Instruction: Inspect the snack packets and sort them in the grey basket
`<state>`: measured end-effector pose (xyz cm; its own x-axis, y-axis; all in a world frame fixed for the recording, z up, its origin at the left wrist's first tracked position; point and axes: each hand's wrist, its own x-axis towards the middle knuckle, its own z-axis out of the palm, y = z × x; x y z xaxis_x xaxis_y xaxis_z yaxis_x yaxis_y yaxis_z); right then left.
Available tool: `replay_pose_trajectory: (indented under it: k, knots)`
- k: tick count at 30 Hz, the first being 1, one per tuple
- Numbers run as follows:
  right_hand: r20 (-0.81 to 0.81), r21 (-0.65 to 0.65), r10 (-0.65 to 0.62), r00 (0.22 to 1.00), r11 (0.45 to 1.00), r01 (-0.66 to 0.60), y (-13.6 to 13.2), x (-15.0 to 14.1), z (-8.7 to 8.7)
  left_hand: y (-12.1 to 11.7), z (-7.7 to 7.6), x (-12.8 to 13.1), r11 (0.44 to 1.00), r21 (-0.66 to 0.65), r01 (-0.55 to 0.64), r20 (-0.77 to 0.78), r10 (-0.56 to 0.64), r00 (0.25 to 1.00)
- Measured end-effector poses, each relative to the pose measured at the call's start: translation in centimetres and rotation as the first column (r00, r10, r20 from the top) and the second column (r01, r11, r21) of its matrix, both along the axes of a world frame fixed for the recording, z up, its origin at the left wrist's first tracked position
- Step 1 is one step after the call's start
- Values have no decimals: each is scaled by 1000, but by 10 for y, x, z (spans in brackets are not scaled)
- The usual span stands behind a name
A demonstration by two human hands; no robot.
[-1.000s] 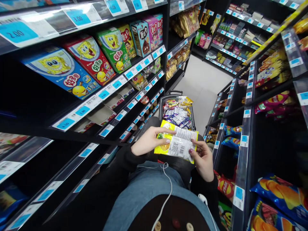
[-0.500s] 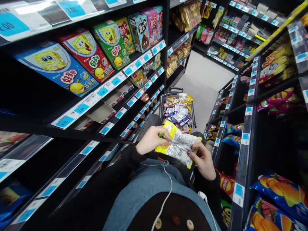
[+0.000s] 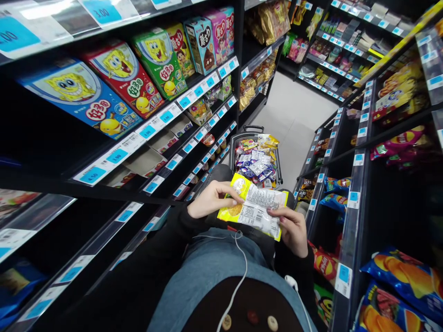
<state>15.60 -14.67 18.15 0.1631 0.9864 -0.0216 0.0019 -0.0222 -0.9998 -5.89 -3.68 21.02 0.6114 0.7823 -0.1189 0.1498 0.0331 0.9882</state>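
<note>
A yellow and white snack packet [image 3: 254, 203] lies across my lap with its printed back face up. My left hand [image 3: 216, 197] pinches it near its left end, thumb and forefinger on the centre seam. At the other end my right hand [image 3: 290, 226] grips the packet, with the thumb underneath or at the edge and fingertips on the white printed panel. Just beyond my knees stands a dark shopping basket [image 3: 279, 171] filled with small shiny snack packets [image 3: 258, 162].
Shelves with blue price tags rise close on both sides. Boxed biscuits [image 3: 124, 76] line the left shelf; blue crisp bags [image 3: 404, 281] lie at lower right. Past the basket is pale tiled floor [image 3: 287, 106]. A white earphone cord [image 3: 245, 267] hangs over my front.
The packet has shifted slightly left and lies flatter. Both hands have moved a little left with it, and my right fingers have changed their hold on its edge.
</note>
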Motion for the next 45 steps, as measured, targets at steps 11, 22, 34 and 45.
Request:
replay_pose_trajectory:
  k: [11, 22, 34, 45]
  knots:
    - [-90, -49, -134, 987, 990, 130, 1, -21, 16, -7, 1, 11, 945, -200, -258, 169, 293, 941]
    - [441, 435, -439, 783, 867, 242, -6, -27, 5, 1, 1, 12, 893, 25, -450, 61, 448, 892]
    - [775, 415, -242, 584, 892, -181, 14, -85, -8, -21, 4, 32, 734, -675, -70, 393, 439, 808]
    - [429, 196, -96, 898, 981, 11, 51, 3, 50, -17, 0, 5, 458, -722, 519, 637, 148, 757]
